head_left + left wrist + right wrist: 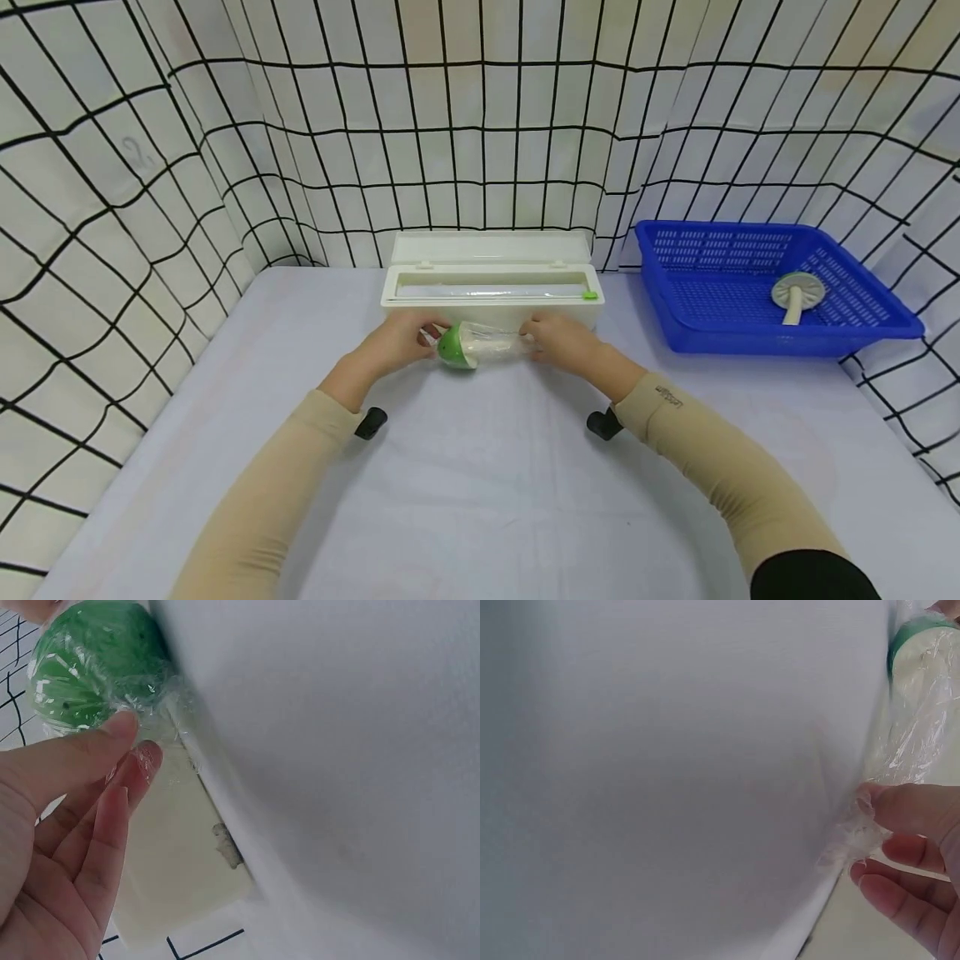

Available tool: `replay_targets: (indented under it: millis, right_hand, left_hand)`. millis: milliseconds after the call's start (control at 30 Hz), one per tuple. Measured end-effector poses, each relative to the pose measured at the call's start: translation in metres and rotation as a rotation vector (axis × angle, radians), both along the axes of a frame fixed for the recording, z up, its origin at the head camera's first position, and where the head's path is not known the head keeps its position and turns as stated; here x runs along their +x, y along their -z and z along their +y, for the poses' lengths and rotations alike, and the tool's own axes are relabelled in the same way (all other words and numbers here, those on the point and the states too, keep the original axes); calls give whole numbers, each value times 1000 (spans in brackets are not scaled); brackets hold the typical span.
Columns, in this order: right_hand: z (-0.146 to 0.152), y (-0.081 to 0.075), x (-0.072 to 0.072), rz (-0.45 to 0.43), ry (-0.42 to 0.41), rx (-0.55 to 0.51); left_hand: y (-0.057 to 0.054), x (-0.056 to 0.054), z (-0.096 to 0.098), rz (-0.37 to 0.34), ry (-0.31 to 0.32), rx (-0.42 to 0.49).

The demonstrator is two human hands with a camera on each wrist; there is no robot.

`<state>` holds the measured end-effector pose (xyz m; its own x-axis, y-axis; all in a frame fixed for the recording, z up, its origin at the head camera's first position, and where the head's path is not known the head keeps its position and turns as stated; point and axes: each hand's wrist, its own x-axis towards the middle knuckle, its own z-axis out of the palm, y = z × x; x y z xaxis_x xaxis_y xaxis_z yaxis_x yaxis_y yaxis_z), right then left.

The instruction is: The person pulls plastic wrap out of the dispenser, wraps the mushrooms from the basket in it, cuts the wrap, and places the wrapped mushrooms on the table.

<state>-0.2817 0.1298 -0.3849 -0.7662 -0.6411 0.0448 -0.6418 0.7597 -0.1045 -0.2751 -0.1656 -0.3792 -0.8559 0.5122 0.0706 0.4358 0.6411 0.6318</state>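
A toy mushroom (453, 347) with a green cap and pale stem lies sideways between the two hands, wrapped in clear cling film (922, 739). Beside the cap, my left hand (397, 340) pinches gathered film between thumb and forefinger, its other fingers loosely bent. My right hand (564, 343) pinches the film's bunched end past the stem. Close up in the left wrist view, the film lies creased over the green cap (97, 664). Right behind the hands stands a white cling film dispenser (491, 313), its lid (491, 247) raised.
Inside the dispenser a film roll (487, 291) shows, with a green slider (590, 295) at its right end. At right, a blue basket (750, 343) holds another mushroom-shaped piece (797, 293). Black wire grid panels (483, 129) border the white-covered table (480, 500).
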Motion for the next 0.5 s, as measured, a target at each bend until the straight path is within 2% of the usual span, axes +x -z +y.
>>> replay_targets:
  millis: [300, 500]
  right_hand:
    - [-8, 1, -1, 16, 7, 34]
    - [-8, 0, -1, -1, 20, 50]
  left_hand:
    - [2, -6, 11, 1, -127, -120]
    - [-6, -5, 13, -15, -184, -185]
